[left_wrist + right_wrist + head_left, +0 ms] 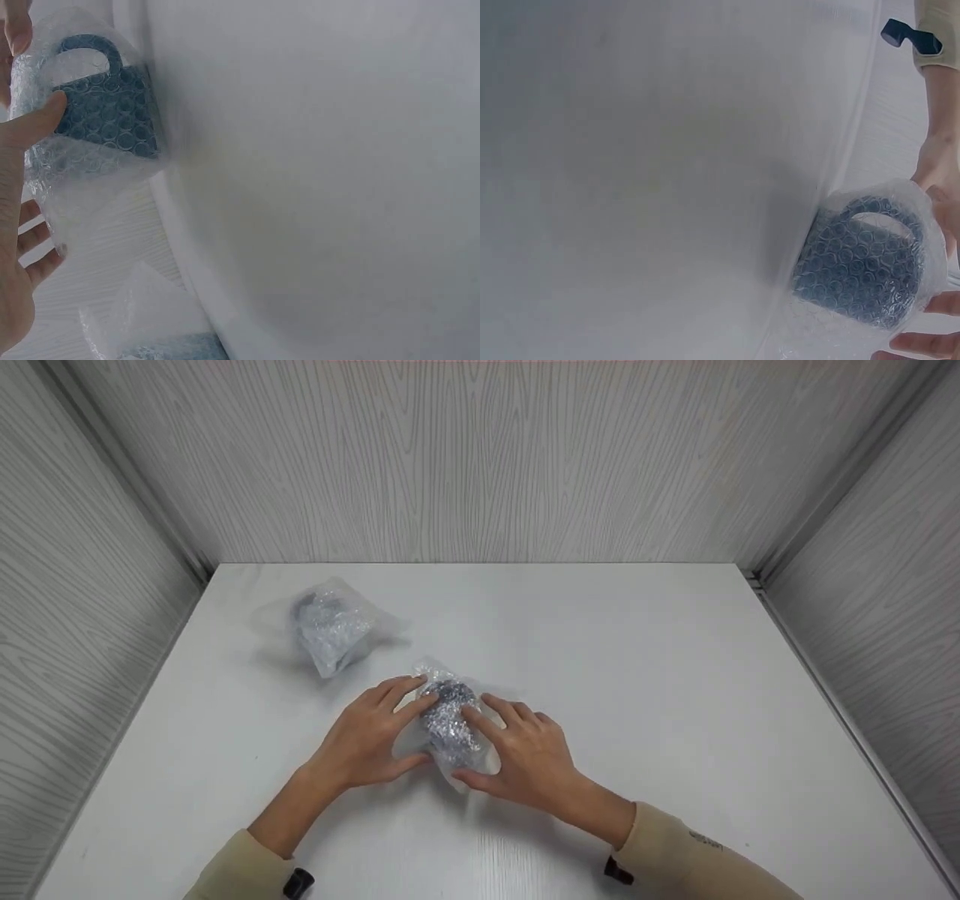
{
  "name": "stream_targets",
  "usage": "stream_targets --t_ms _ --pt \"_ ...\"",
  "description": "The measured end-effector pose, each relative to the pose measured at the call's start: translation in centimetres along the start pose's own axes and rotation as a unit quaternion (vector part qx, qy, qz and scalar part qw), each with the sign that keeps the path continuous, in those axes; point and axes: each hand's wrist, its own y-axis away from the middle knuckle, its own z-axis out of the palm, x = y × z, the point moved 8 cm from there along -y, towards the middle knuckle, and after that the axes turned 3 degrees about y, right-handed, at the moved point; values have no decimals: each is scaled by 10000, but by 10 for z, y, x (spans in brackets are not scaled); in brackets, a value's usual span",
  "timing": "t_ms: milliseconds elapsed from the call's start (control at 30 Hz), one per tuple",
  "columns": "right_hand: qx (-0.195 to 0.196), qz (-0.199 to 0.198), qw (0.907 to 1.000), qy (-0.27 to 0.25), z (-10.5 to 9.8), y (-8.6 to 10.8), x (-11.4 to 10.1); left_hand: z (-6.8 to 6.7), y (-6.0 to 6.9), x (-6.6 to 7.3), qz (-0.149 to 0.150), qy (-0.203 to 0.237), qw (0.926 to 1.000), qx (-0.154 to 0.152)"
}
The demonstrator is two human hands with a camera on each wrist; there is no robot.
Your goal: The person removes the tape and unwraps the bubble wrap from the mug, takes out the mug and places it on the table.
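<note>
Two beige sleeves [682, 847] come in on the near side of the landmark, a dark blue-grey, mug-shaped object with an arched handle, swathed in clear bubble wrap: the wrapped mug [450, 724]. At each cuff, also nearer than the wrapped mug, sits a small black fitting [298, 883].

The wrapped mug should handle as a fairly light, stiff body in a soft, springy skin. The film looks slick and will probably slide a little over what it covers; if the core is ceramic, a knock could chip it. The surest hold would be round the firm body from both sides, rather than by the thin handle or the loose wrap at the ends.

It lies between the left hand [379, 731] and the right hand [529, 750], touched by both. The left fingers are spread and bent over its left flank, with the thumb pressing wrap on the body beside the handle's foot. The right fingers are spread too, the index on top, the thumb at the near end. Whether the wrapped mug bears on the white tabletop [637, 675] I cannot tell.

Beyond it to the left, well apart, rests a second bubble-wrapped parcel [334, 630].
</note>
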Motion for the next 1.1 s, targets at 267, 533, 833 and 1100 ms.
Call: stream_targets --t_ms 267,533,833,1100 --pt "-100 -71 9999 -96 2 0 9 2 -3 3 -77 -117 9999 -17" --pt "-208 -400 9985 -302 4 -1 20 6 -8 4 -134 -65 9999 0" --pt "-351 -665 9962 -448 6 -2 34 7 -9 7 -112 18 9999 40" --pt "-780 -836 9900 -823 9 -4 44 6 -10 10 -72 -162 9998 83"
